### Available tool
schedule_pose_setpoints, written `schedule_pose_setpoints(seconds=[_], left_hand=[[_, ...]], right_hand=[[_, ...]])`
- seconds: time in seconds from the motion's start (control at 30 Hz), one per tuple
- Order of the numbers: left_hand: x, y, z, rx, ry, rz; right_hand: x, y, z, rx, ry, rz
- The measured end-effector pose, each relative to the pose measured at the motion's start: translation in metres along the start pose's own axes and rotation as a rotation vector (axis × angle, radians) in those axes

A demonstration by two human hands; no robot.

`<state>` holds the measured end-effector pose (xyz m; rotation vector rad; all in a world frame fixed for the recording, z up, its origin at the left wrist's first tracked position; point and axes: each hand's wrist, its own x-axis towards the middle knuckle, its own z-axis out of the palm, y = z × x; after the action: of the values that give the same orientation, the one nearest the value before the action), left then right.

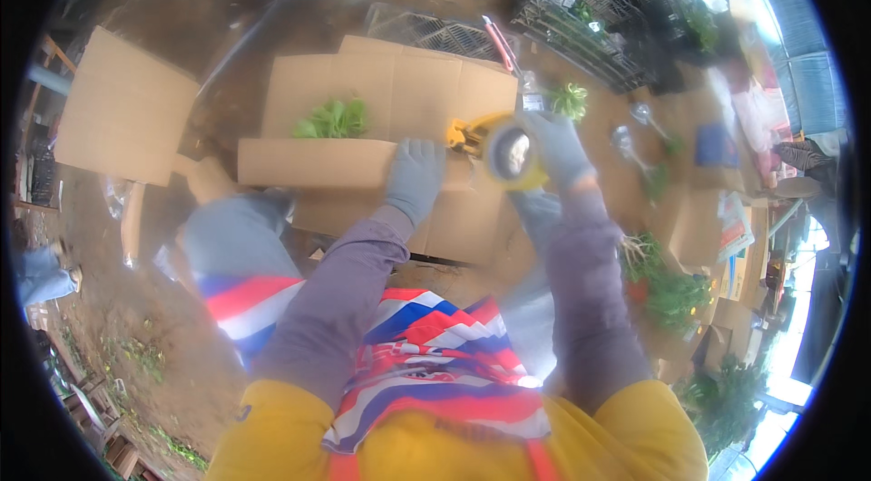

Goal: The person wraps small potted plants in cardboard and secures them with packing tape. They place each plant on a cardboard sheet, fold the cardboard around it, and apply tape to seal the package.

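In front of me lies a cardboard box (304, 91) with green leaves (333, 119) showing inside it. My left hand (415, 178), in a grey glove, holds the box's near flap (313, 162), with its fingers curled at the flap's upper edge. My right hand (556, 150), also gloved, is closed on a yellow tape dispenser (472, 133). The roll of tape (512, 154) on it faces me, and its head sits by the right end of the flap. Motion blurs the right hand and dispenser somewhat.
Beyond the box are a red-and-white utility knife (498, 43) and black plastic crates (581, 23). A loose cardboard sheet (127, 109) stands at left. To the right lie bunched greens (570, 101), leafy plants (671, 290) and a blue item (717, 145).
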<state>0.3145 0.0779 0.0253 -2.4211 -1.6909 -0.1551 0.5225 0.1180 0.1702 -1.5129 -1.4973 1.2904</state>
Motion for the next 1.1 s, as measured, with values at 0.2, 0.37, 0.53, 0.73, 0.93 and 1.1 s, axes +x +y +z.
schedule_pose_setpoints(seconds=[0.2,0.37,0.53,0.73,0.93,1.1], left_hand=[[0.02,-0.005,0.003,-0.16,-0.078,-0.037],[0.033,-0.011,-0.005,-0.117,-0.182,0.02],[0.043,-0.014,-0.014,-0.088,-0.264,-0.022],[0.037,-0.016,-0.018,-0.073,-0.246,0.031],[0.029,-0.016,-0.011,-0.104,-0.171,0.036],[0.028,-0.015,-0.006,-0.17,-0.177,0.011]], right_hand=[[-0.118,-0.003,0.001,-0.157,0.119,0.244],[-0.136,-0.004,0.048,-0.176,0.21,0.315],[-0.084,0.001,0.083,-0.665,0.324,0.066],[-0.102,0.008,0.029,-0.437,0.389,-0.117],[0.041,0.079,0.037,-0.852,0.385,-0.278],[0.053,0.126,0.033,-0.92,0.152,-0.48]])
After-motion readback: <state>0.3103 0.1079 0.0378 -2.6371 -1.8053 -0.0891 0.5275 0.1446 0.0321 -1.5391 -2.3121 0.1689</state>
